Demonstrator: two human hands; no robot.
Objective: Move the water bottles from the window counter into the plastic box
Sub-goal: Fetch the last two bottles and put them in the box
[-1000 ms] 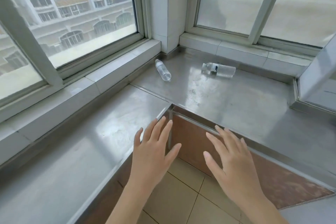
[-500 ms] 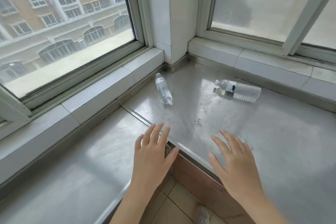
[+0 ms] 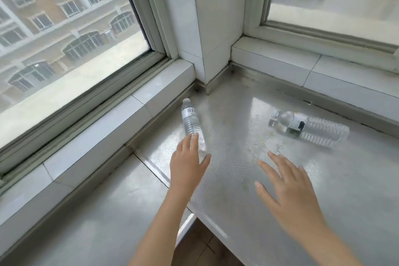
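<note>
Bottles lying on counter | labels unreadable | hands spread

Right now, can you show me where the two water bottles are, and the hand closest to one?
Left bottle [image 3: 190, 120], head view: on its ribbed clear body, below the label.
Right bottle [image 3: 321, 130], head view: on its ribbed clear body.
Left hand [image 3: 187, 163], head view: on the back of the hand.

Camera: one wide-angle view, worn on the person's head.
Direction: forward and down, into the window corner.
Nearness: close over the table, at arm's reach.
Shared view: none.
</note>
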